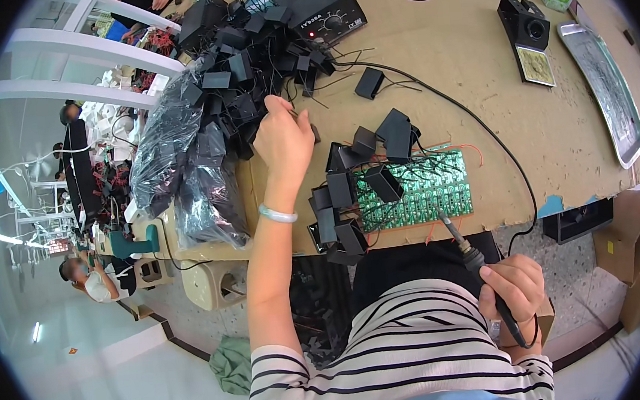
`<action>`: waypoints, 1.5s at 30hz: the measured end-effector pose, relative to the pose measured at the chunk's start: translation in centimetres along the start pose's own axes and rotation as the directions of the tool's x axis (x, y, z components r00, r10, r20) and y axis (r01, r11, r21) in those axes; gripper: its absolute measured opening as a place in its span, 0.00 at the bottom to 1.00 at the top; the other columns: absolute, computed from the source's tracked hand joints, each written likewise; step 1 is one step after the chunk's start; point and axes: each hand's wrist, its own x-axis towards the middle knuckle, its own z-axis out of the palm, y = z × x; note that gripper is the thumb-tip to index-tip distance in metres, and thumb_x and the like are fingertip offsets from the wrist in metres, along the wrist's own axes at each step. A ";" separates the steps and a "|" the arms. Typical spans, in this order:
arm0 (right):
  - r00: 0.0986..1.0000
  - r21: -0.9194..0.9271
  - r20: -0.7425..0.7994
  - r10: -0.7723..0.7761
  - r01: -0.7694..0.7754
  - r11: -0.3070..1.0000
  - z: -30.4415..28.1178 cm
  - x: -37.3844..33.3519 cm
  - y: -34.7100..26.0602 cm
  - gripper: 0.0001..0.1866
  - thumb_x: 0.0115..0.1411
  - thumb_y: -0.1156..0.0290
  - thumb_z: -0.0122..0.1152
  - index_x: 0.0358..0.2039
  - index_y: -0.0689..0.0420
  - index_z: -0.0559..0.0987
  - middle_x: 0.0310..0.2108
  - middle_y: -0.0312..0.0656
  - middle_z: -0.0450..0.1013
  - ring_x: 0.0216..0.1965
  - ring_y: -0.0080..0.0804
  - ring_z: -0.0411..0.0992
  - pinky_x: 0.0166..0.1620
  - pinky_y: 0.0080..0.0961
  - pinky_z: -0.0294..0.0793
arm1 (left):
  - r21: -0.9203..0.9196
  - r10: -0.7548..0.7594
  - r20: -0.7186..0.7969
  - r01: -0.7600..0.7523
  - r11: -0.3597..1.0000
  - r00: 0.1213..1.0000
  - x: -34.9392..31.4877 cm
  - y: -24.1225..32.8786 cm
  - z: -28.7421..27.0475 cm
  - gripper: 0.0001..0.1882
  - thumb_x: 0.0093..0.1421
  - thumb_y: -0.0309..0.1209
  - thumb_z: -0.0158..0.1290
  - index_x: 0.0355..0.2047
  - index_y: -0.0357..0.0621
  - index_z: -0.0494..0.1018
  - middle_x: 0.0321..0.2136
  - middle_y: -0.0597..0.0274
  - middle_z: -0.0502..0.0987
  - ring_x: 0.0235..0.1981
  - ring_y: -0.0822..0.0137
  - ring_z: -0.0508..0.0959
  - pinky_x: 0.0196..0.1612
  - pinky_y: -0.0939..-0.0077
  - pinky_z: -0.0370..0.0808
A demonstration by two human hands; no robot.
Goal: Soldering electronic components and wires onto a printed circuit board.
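My right hand point(516, 288) grips a soldering iron point(468, 252), its metal tip over the near edge of a green circuit board panel point(451, 193). Out to the left, my left hand point(283, 139) is closed in a pinch at the edge of a heap of black box-shaped parts with thin wire leads point(238, 67). What its fingers hold is too small to make out. Several more black boxes point(340, 189) lie along the panel's left and far sides, some with leads running onto it. One loose black box point(369, 83) rests farther back.
A black soldering station point(328, 11) with a lit red light stands behind the heap; its cable curves around the panel's right. Clear plastic bags point(207, 201) hang at the table's left edge. At right are an iron stand point(529, 33) and a metal tray point(612, 94). Other people sit far left.
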 end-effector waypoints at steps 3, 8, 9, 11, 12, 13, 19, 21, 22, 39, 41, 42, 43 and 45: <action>1.000 0.003 -0.005 0.013 -0.013 1.000 -0.2 0.0 0.2 0.13 0.47 0.81 0.65 0.36 0.61 0.82 0.28 0.40 0.78 0.23 0.34 0.77 0.27 0.26 0.75 | -0.247 -0.017 0.103 0.042 0.968 0.995 -0.8 0.3 -0.8 0.18 0.63 0.31 0.62 0.48 0.37 0.68 0.27 0.53 0.83 0.28 0.56 0.84 0.33 0.64 0.79; 1.000 0.005 -0.004 0.022 -0.022 1.000 -0.1 0.1 0.5 0.13 0.47 0.81 0.65 0.36 0.61 0.82 0.27 0.39 0.78 0.23 0.34 0.77 0.26 0.27 0.76 | -0.760 -0.072 0.074 0.103 0.642 0.995 -3.5 -0.5 -3.4 0.16 0.72 0.23 0.49 0.57 0.31 0.67 0.32 0.60 0.83 0.34 0.74 0.80 0.41 0.80 0.78; 1.000 0.009 -0.003 0.018 -0.018 1.000 -0.2 0.2 0.6 0.13 0.47 0.81 0.65 0.36 0.61 0.82 0.27 0.39 0.78 0.23 0.34 0.77 0.26 0.27 0.76 | -0.787 -0.104 0.119 0.158 0.597 0.987 -3.8 -0.9 -3.9 0.14 0.73 0.24 0.48 0.56 0.31 0.69 0.34 0.61 0.83 0.35 0.75 0.80 0.42 0.80 0.77; 1.000 0.014 0.003 0.009 -0.010 1.000 0.0 0.6 0.6 0.13 0.47 0.81 0.66 0.36 0.62 0.82 0.27 0.39 0.78 0.23 0.33 0.77 0.26 0.26 0.76 | -0.836 -0.137 0.179 0.224 0.501 0.974 -4.5 -1.1 -4.7 0.12 0.74 0.26 0.47 0.51 0.31 0.73 0.30 0.67 0.79 0.32 0.77 0.75 0.40 0.82 0.72; 1.000 0.016 0.006 -0.004 0.004 1.000 0.0 0.8 0.7 0.13 0.46 0.82 0.66 0.36 0.62 0.82 0.27 0.39 0.78 0.23 0.33 0.77 0.26 0.25 0.77 | -0.886 -0.109 0.208 0.235 0.399 0.972 -4.9 -1.1 -5.4 0.11 0.74 0.27 0.47 0.50 0.31 0.73 0.28 0.70 0.74 0.31 0.78 0.71 0.38 0.83 0.69; 1.000 0.009 0.011 0.005 -0.005 1.000 0.1 0.8 0.7 0.13 0.46 0.82 0.66 0.36 0.62 0.82 0.27 0.39 0.78 0.23 0.33 0.77 0.26 0.25 0.77 | -0.924 -0.078 0.236 0.248 0.291 0.969 -5.5 -0.9 -6.0 0.11 0.75 0.27 0.47 0.50 0.32 0.74 0.27 0.72 0.69 0.29 0.78 0.68 0.36 0.83 0.66; 0.999 0.064 0.030 -0.026 0.024 0.998 0.8 0.7 1.2 0.13 0.45 0.83 0.67 0.35 0.64 0.83 0.27 0.39 0.78 0.23 0.31 0.76 0.25 0.24 0.77 | -0.796 0.305 0.340 0.100 0.596 0.890 -7.7 4.3 -12.6 0.10 0.66 0.20 0.50 0.40 0.34 0.81 0.21 0.66 0.73 0.22 0.76 0.72 0.28 0.83 0.65; 0.999 0.058 0.030 -0.011 0.009 0.998 1.1 0.4 1.3 0.14 0.44 0.83 0.67 0.35 0.64 0.83 0.28 0.39 0.78 0.23 0.31 0.75 0.25 0.24 0.77 | -0.753 0.428 0.392 0.016 0.658 0.815 -8.0 6.6 -12.0 0.10 0.59 0.17 0.55 0.38 0.37 0.84 0.22 0.60 0.77 0.23 0.72 0.77 0.27 0.81 0.68; 0.999 0.067 0.024 -0.025 0.023 0.997 1.4 0.4 1.3 0.14 0.44 0.83 0.67 0.35 0.63 0.83 0.28 0.39 0.77 0.23 0.31 0.75 0.25 0.23 0.77 | -0.740 0.476 0.361 -0.065 0.670 0.802 -8.5 6.9 -11.5 0.11 0.57 0.16 0.58 0.39 0.38 0.83 0.24 0.56 0.79 0.24 0.65 0.80 0.27 0.77 0.72; 0.999 0.077 -0.005 0.041 -0.040 0.996 2.6 0.4 2.1 0.12 0.47 0.79 0.65 0.35 0.60 0.83 0.26 0.39 0.78 0.22 0.34 0.75 0.25 0.27 0.75 | -0.361 0.576 0.266 -0.474 0.803 0.773 -10.9 9.4 -7.6 0.10 0.58 0.22 0.61 0.41 0.40 0.78 0.27 0.61 0.76 0.19 0.59 0.78 0.24 0.70 0.76; 0.999 0.080 0.001 0.040 -0.040 0.996 2.6 0.4 2.2 0.13 0.47 0.79 0.65 0.35 0.60 0.84 0.26 0.39 0.78 0.21 0.34 0.75 0.26 0.27 0.76 | -0.352 0.590 0.191 -0.506 0.787 0.785 -11.2 9.1 -7.3 0.12 0.56 0.23 0.61 0.42 0.39 0.80 0.26 0.63 0.74 0.20 0.62 0.77 0.24 0.72 0.75; 0.999 0.081 0.000 0.041 -0.040 0.996 2.5 0.5 2.3 0.13 0.47 0.79 0.65 0.35 0.60 0.84 0.26 0.39 0.78 0.21 0.34 0.75 0.26 0.27 0.76 | -0.352 0.590 0.192 -0.506 0.787 0.784 -11.3 9.1 -7.2 0.12 0.56 0.23 0.61 0.42 0.39 0.80 0.26 0.63 0.74 0.20 0.62 0.77 0.24 0.72 0.75; 0.999 0.088 0.024 0.024 -0.026 0.996 2.4 0.6 2.4 0.16 0.45 0.81 0.67 0.38 0.61 0.83 0.28 0.39 0.78 0.23 0.32 0.75 0.27 0.26 0.77 | -0.317 0.599 0.183 -0.530 0.787 0.780 -11.4 9.0 -7.1 0.12 0.56 0.23 0.62 0.42 0.38 0.80 0.26 0.63 0.74 0.20 0.64 0.77 0.24 0.72 0.75; 0.999 0.095 0.046 0.008 -0.012 0.995 2.4 0.6 2.4 0.19 0.44 0.83 0.69 0.41 0.62 0.83 0.29 0.39 0.78 0.24 0.31 0.76 0.28 0.24 0.78 | -0.282 0.608 0.174 -0.552 0.784 0.775 -11.6 8.9 -6.9 0.13 0.55 0.24 0.62 0.42 0.38 0.81 0.26 0.63 0.73 0.21 0.65 0.77 0.24 0.73 0.75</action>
